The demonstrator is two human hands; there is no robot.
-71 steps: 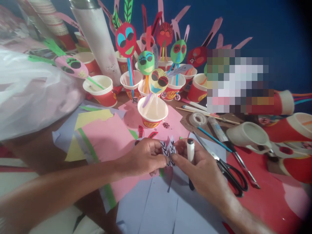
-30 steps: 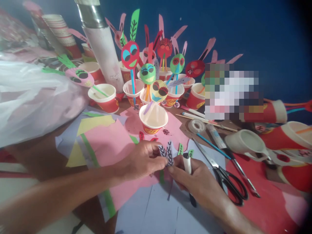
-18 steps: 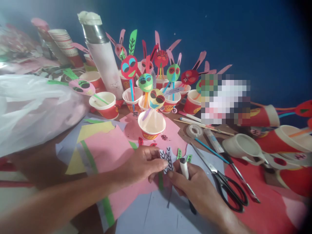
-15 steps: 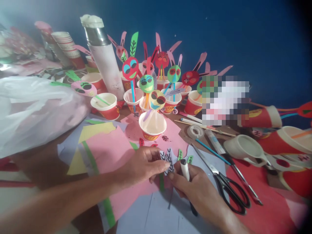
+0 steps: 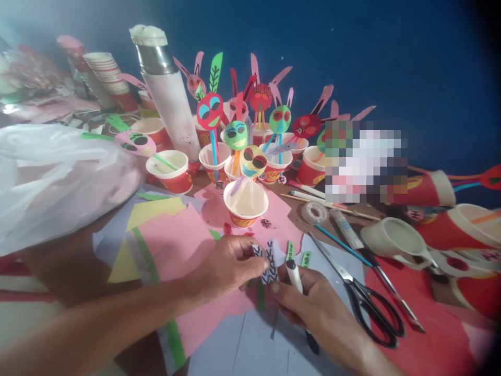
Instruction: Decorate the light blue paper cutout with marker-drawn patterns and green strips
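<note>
Small pale paper strips (image 5: 271, 258) with black leaf-vein markings stand between my two hands. My left hand (image 5: 230, 263) pinches them from the left between thumb and fingers. On the other side, my right hand (image 5: 315, 300) is closed around a white marker (image 5: 295, 278) with a black tip end pointing up, and its thumb touches the strips' lower right edge. Just beyond are two green paper pieces (image 5: 290, 250) with black marks. A red paper cup (image 5: 246, 206) holding a yellow paper face (image 5: 253, 161) stands ahead of my hands.
Black-handled scissors (image 5: 376, 308), a paintbrush (image 5: 397, 295), a tape roll (image 5: 314, 212) and a mug (image 5: 393, 240) lie to the right. Several cups with paper-face figures stand behind, beside a tall flask (image 5: 170, 104). A white plastic bag (image 5: 62, 183) and coloured paper sheets (image 5: 188, 230) spread leftward.
The paper strips have shifted slightly left and turned a little more face-on. My right hand and the marker have tilted slightly. Both hands keep their hold.
</note>
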